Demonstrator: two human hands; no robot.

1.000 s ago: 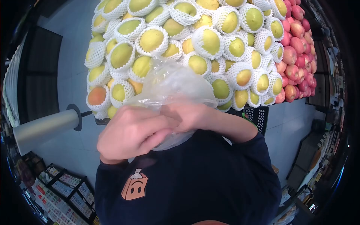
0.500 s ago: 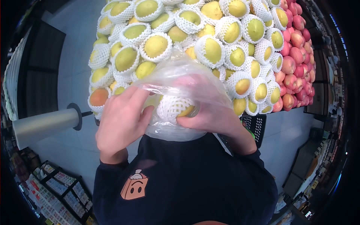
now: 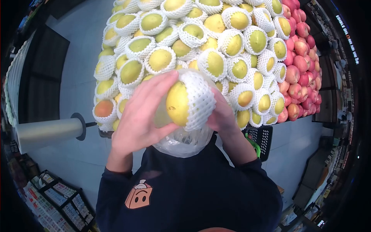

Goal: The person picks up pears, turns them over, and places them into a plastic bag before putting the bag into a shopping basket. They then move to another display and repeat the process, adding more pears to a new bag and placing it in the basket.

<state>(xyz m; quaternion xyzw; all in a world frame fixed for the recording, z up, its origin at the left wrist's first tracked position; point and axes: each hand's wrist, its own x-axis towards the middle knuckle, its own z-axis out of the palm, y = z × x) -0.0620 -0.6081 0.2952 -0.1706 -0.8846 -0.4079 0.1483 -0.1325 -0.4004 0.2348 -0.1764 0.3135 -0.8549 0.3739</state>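
Note:
A yellow fruit [image 3: 177, 104] with a few brown specks is raised in front of me, half covered by a white foam net [image 3: 199, 102]. My left hand [image 3: 141, 112] curves around its bare left side, fingers over the top and thumb along the bottom. Against the netted side presses my right hand [image 3: 223, 114], its fingers mostly hidden behind the fruit. A clear plastic bag [image 3: 185, 146] bulges below and behind the fruit, between my wrists and close to my shirt.
Beyond my hands slopes a display of yellow-green fruits [image 3: 159, 60] in foam nets. Red apples [image 3: 301, 63] are heaped along its right side. A plastic bag roll [image 3: 50, 132] juts out at left. A dark basket [image 3: 261, 141] with a green handle stands below right.
The netted fruit, previously seen through the bag, is now higher and uncovered, its bare yellow side turned left. The bag has dropped below it. Both hands have closed in around the fruit.

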